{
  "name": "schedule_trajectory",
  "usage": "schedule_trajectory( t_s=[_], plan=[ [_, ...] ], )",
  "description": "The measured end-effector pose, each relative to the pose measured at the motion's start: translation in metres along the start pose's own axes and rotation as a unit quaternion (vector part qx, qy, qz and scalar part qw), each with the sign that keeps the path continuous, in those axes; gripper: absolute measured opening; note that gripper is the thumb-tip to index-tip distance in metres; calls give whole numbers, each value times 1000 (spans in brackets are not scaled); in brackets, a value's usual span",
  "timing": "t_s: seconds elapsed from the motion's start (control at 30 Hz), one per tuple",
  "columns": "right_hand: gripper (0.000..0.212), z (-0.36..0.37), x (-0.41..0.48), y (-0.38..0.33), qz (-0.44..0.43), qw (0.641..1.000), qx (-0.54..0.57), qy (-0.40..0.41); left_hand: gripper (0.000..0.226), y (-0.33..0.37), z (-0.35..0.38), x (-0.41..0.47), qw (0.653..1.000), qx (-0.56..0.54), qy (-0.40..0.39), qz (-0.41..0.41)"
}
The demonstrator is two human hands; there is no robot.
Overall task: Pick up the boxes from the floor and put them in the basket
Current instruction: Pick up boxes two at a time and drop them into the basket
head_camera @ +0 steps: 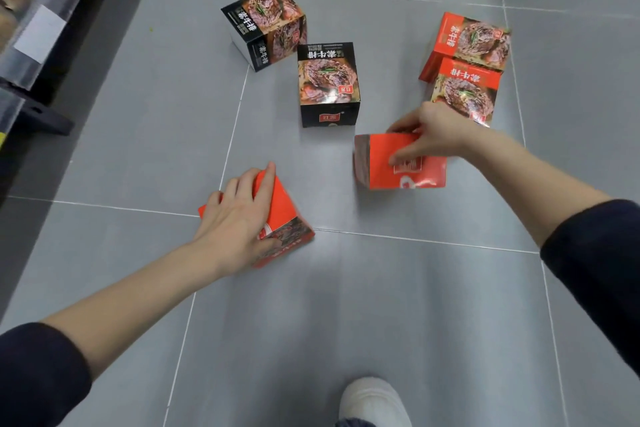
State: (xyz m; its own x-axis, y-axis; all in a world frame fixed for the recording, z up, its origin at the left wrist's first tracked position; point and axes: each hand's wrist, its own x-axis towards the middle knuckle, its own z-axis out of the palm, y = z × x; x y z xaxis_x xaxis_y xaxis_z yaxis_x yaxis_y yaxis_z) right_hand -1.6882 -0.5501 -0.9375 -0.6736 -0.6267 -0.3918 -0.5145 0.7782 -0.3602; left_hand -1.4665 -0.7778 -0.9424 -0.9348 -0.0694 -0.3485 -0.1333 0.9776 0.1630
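Note:
Several printed food boxes lie on the grey tiled floor. My left hand (239, 215) grips a red box (284, 215) from above, fingers over its top and thumb on its near side. My right hand (426, 135) holds a second red box (381, 166), thumb on its front face and fingers over the far edge. Two black boxes stand further out, one at the centre (327, 85) and one tilted behind it (265, 26). Two more red boxes (467, 40) (465, 87) sit together at the right. No basket is in view.
A dark shelf base (45, 90) with a price label strip runs along the left edge. My white shoe (372, 402) shows at the bottom centre. Bare floor tiles (346, 305) lie between me and the boxes.

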Motion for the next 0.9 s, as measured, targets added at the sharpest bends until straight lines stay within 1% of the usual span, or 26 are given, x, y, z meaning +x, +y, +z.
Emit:
schedule_trajectory(
  t_s=[0.03,0.07,0.1,0.2,0.23,0.27,0.3,0.37,0.43,0.5,0.6,0.7,0.8,0.9],
  plan=[
    [58,-1,5,-2,-9,1000,-6,21,112,-1,-1,1,1000,1,-1,-2],
    [62,1,8,-3,-16,999,-26,40,112,-2,-2,1,1000,2,-3,-4],
    [73,4,9,-3,-18,997,-64,49,113,-4,-2,1,1000,2,-2,-6],
    [121,23,6,0,-13,981,-188,44,114,-12,-1,1,1000,-5,2,-10],
    [130,28,5,2,-14,976,-211,49,115,-14,-1,1,1000,-8,4,-11],
    [133,32,6,3,-11,973,-225,59,115,-15,-1,1,1000,-10,5,-13],
    [130,35,7,4,-2,971,-228,73,115,-17,-1,0,1000,-11,4,-15],
    [116,36,11,3,29,974,-203,98,116,-20,-2,-1,1000,-16,-1,-24],
    [104,35,12,-1,66,981,-145,108,118,-24,-6,-3,999,-23,-6,-35],
    [99,31,8,-5,104,985,-93,99,119,-28,-13,-8,998,-38,-12,-50],
    [96,14,-10,-19,139,987,-21,72,121,-32,-33,-23,995,-71,-20,-72],
    [90,-16,-37,-50,144,987,73,21,123,-35,-64,-47,989,-111,-25,-95],
    [82,-49,-66,-92,131,984,119,-35,123,-41,-105,-83,981,-147,-33,-119],
    [80,-92,-97,-141,107,978,162,-77,124,-46,-157,-132,973,-176,-44,-141]
  ],
)
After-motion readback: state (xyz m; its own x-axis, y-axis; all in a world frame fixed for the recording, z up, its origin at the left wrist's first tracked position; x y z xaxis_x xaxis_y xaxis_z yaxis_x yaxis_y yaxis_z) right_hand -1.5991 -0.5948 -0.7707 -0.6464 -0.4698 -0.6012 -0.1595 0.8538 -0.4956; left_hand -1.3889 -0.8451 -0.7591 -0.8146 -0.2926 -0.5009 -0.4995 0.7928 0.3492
